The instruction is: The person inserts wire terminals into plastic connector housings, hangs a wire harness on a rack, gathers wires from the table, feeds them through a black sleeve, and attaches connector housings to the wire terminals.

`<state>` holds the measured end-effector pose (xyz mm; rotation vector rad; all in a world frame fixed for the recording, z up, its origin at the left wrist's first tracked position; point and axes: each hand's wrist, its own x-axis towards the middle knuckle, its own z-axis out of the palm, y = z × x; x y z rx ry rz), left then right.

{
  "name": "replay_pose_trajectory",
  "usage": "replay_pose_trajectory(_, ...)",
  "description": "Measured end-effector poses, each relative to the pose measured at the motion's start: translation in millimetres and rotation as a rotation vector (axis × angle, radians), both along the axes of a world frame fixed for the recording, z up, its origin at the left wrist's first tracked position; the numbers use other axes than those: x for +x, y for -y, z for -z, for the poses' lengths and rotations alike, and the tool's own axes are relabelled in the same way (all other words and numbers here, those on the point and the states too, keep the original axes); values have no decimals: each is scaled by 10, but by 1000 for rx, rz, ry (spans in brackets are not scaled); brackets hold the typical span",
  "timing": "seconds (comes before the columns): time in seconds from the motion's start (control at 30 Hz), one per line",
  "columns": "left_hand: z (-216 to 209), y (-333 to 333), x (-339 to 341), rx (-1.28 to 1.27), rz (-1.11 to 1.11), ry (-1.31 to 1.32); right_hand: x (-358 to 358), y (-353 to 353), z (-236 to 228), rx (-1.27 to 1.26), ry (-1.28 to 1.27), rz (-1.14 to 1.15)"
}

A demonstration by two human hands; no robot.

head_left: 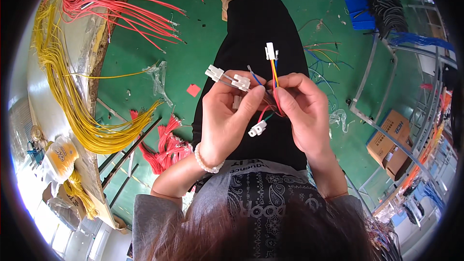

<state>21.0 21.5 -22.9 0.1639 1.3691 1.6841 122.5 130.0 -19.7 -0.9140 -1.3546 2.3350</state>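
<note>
Between my two hands, above my black-clad lap, is a small wire harness with white plastic connectors. My left hand (229, 116) pinches its wires between thumb and fingers; white connectors (240, 82) stick out past those fingers, and a blue wire end (254, 76) rises by the thumb. My right hand (305, 108) grips red, yellow and blue wires (274, 73) that run up to an upright white connector (269, 51). Below the fingertips hangs another white connector (257, 128) on short red and green wires. Where the wires meet is partly hidden by my fingers.
On the left, a bench (89, 48) carries bundles of yellow wires (92, 116) and red wires (130, 12) that overhang its edge. More red wires (166, 147) hang lower. To the right are a blue bin (356, 5) with black cables, metal frame rails (369, 75) and a cardboard box (390, 142).
</note>
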Motion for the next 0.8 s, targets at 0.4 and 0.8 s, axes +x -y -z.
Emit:
replay_pose_trajectory(0.4,36,7,-10,5,-2,-61,-13,64,2,134,77,132)
replay_pose_trajectory(0.8,-15,-38,14,32,-39,-39,16,-106,6,-100,-14,-96)
